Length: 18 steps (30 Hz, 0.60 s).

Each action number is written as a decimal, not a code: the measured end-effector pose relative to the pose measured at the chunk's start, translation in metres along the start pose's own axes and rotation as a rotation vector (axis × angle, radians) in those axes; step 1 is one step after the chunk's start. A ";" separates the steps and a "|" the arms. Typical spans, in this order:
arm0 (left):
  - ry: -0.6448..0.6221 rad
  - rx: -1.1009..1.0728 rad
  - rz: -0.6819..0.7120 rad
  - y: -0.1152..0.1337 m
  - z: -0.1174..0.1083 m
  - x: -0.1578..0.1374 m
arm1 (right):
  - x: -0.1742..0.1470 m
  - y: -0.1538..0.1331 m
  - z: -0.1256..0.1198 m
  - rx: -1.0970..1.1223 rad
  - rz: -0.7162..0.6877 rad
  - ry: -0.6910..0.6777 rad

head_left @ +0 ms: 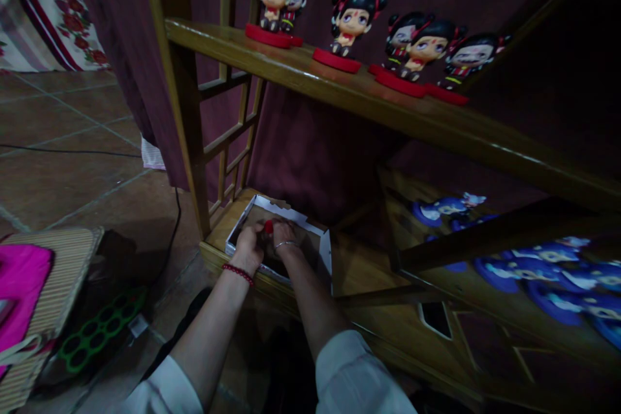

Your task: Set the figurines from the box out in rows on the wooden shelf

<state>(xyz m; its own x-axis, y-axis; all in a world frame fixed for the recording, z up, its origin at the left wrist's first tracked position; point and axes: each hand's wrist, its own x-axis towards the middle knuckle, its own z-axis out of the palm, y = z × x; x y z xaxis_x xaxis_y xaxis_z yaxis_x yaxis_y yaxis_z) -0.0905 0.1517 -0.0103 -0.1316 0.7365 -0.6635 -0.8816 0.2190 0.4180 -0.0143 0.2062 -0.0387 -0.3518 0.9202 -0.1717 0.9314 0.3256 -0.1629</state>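
My left hand (249, 247), with a dark red bead bracelet at the wrist, reaches into a shallow white-edged cardboard box (326, 252). Beside it is my right hand (284, 233), wearing a thin light bangle. The fingers of both are bent in around a small red thing (268, 227) between them. Only its rounded red top shows; my hands hide the rest, so its kind cannot be made out. The box has a brown inside and rests on the low wooden shelf.
Above, a wooden shelf board (301, 71) carries several black-haired figurines (352, 22) on red bases. Blue figurines (538, 268) stand at right. A lattice side panel (233, 136) rises left of the box. A woven-topped seat (72, 272) and a green rack (99, 330) are lower left.
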 end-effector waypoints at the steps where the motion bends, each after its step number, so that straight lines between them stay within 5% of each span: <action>1: -0.004 -0.005 0.001 -0.001 0.000 0.001 | 0.000 -0.002 0.000 -0.007 -0.004 0.001; 18: -0.042 0.050 -0.047 -0.005 -0.006 0.008 | -0.040 -0.002 -0.017 0.108 0.017 0.064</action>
<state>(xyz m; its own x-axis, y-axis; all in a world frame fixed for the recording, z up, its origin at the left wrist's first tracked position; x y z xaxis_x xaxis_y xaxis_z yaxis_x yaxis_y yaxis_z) -0.0903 0.1530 -0.0214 -0.0704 0.7509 -0.6566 -0.8625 0.2849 0.4183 -0.0005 0.1718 -0.0153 -0.3264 0.9384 -0.1137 0.9202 0.2880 -0.2651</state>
